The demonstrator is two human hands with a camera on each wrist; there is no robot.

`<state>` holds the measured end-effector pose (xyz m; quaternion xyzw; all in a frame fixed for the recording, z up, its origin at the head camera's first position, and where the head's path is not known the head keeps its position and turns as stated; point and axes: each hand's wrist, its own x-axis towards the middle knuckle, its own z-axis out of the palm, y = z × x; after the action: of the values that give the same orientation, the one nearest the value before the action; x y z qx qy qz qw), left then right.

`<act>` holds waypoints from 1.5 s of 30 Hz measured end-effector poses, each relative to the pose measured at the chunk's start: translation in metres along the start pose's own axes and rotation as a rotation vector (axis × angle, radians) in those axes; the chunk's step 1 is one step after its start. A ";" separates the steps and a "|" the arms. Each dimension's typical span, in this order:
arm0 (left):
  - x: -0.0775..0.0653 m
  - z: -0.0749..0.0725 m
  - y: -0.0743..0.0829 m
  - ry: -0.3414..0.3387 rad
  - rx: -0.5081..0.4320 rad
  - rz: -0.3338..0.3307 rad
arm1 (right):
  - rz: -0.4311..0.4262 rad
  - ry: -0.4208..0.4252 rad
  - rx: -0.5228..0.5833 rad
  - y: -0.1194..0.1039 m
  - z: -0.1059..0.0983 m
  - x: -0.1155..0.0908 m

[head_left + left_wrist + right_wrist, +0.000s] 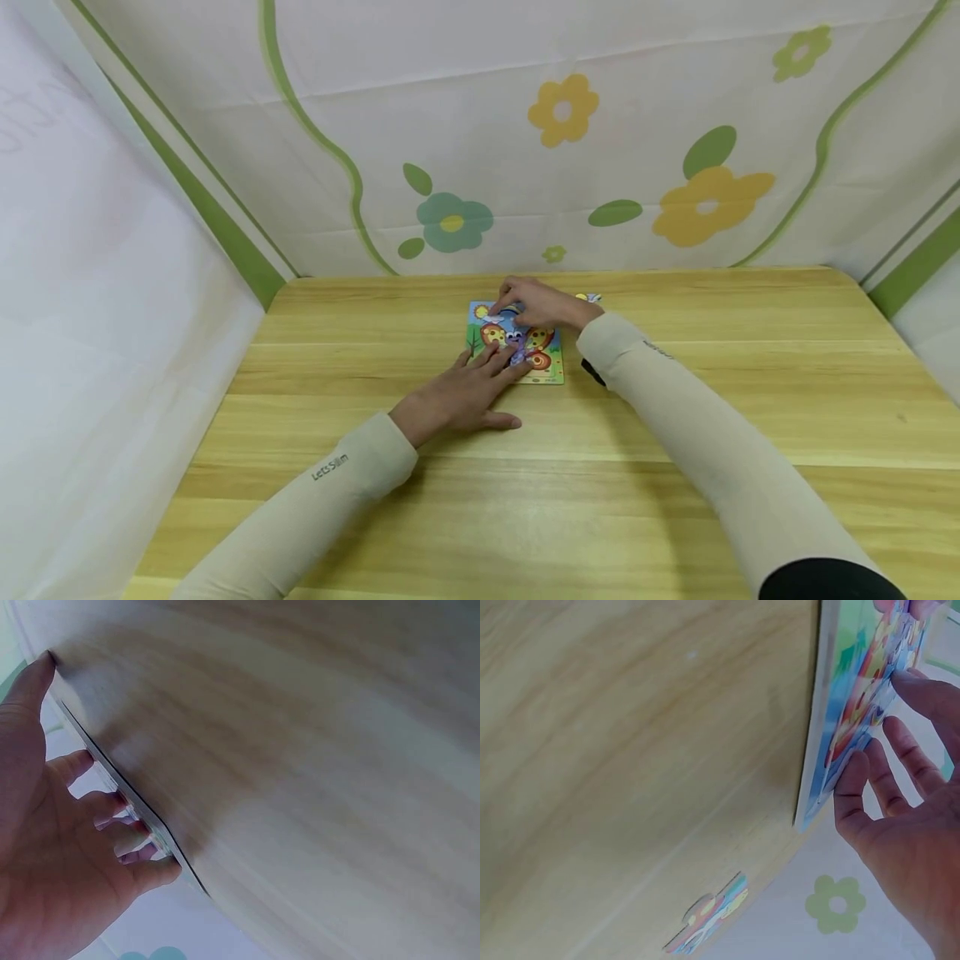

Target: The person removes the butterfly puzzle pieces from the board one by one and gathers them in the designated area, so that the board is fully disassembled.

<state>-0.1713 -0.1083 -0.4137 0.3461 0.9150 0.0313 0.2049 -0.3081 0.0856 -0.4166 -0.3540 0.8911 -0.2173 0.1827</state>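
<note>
A butterfly puzzle board (557,372) lies on the table, bright with a sun, a blue sky and red-and-yellow wings. My left hand (468,393) rests over its lower left part, fingers spread on the picture and thumb out on the table. At the board's top, my right hand (538,302) bends down with thumb and fingertips touching the picture around a dark blue, yellow-striped patch (512,308). In the right wrist view, the right fingertips (861,761) meet the board's face. A loose colourful puzzle piece (590,297) lies just right of the right hand, partly hidden by it.
The wooden table (750,358) runs back to a white cloth wall (480,108) printed with flowers and green vines. Another white cloth (112,333) hangs along the left side. A dark band (592,372) shows under the right wrist.
</note>
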 end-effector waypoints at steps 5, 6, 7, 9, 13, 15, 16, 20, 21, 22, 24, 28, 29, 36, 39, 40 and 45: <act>0.000 0.000 0.000 -0.003 -0.002 -0.001 | -0.001 -0.006 0.009 0.000 0.000 0.000; 0.000 0.000 0.000 -0.003 -0.003 -0.001 | -0.004 -0.007 0.009 0.000 0.000 0.000; 0.000 -0.001 0.000 -0.003 -0.004 0.000 | -0.007 -0.007 0.010 0.000 -0.001 0.000; 0.000 -0.001 0.000 -0.003 -0.002 -0.001 | -0.009 -0.009 0.013 0.001 -0.001 0.000; 0.001 0.000 0.000 -0.007 0.007 -0.007 | -0.009 -0.016 0.001 0.000 -0.002 0.000; 0.002 0.000 0.000 -0.009 0.012 -0.010 | -0.010 -0.016 -0.006 0.000 -0.003 0.000; 0.002 0.000 0.000 -0.009 0.013 -0.010 | -0.011 -0.015 -0.006 -0.001 -0.003 0.000; 0.002 0.001 -0.001 -0.008 0.008 -0.013 | -0.019 -0.006 0.005 -0.002 -0.003 0.000; 0.002 0.001 -0.001 -0.007 0.006 -0.013 | -0.020 -0.002 0.008 -0.002 -0.002 0.000; 0.002 0.001 -0.001 -0.007 0.005 -0.013 | -0.022 0.001 0.013 -0.003 -0.001 0.000; 0.001 0.002 -0.001 -0.007 0.004 -0.014 | -0.021 0.009 0.018 -0.003 0.000 0.000; 0.001 0.002 -0.001 -0.007 0.002 -0.013 | -0.023 0.024 0.017 -0.002 0.002 0.000; 0.001 0.002 -0.001 -0.005 0.000 -0.014 | -0.027 0.026 0.015 -0.002 0.002 -0.001; 0.001 0.002 -0.001 -0.009 -0.009 -0.013 | -0.032 -0.001 -0.005 -0.003 0.000 -0.002; 0.001 0.001 0.000 -0.010 -0.011 -0.013 | -0.025 -0.017 -0.011 -0.003 -0.002 -0.002; 0.001 0.001 0.000 -0.007 -0.010 -0.012 | -0.024 -0.021 -0.011 -0.003 -0.002 -0.002; 0.001 0.002 0.000 0.000 -0.010 -0.009 | -0.020 -0.043 0.007 -0.004 -0.005 -0.001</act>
<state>-0.1714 -0.1079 -0.4162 0.3409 0.9164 0.0349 0.2068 -0.3072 0.0855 -0.4108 -0.3670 0.8825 -0.2144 0.2010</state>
